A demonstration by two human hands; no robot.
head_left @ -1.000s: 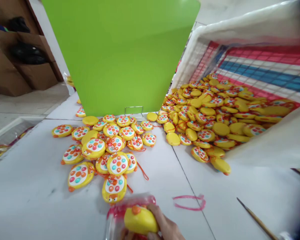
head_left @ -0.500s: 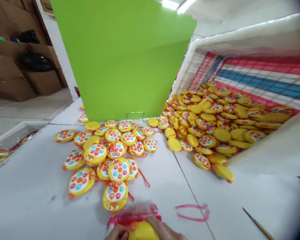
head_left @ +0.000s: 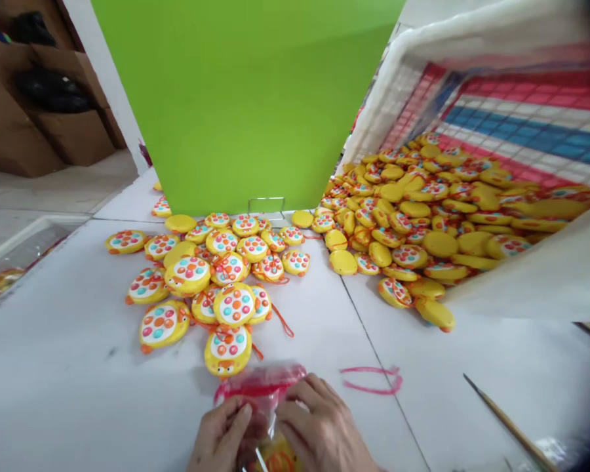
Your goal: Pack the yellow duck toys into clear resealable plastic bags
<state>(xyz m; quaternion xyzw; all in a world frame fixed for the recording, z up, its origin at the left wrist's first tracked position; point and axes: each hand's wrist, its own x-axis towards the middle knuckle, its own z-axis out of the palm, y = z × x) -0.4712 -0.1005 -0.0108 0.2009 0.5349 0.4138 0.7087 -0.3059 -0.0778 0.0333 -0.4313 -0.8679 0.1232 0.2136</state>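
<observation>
At the bottom middle, my left hand [head_left: 222, 429] pinches the left side of a clear plastic bag [head_left: 261, 387] with a pink band along its top. My right hand [head_left: 319, 423] has its fingers curled at the bag's right side. Low between the hands, a yellow duck toy [head_left: 278, 455] shows through the plastic, partly hidden by my fingers. Just beyond the bag lies another yellow duck toy [head_left: 229, 349] with coloured round buttons, its face towards me. A loose pile of the same toys [head_left: 236, 305] with orange cords spreads behind it.
A tipped white basket [head_left: 501, 288] at right spills many duck toys [head_left: 413, 223] onto the table. A green board [head_left: 246, 105] stands at the back. A thin brush-like stick [head_left: 506, 423] lies at lower right, near a pink mark [head_left: 371, 380]. Cardboard boxes [head_left: 73, 134] stand far left.
The yellow duck toy held over the bag is now inside it, and both hands have moved onto the plastic. The view has tilted slightly downward.
</observation>
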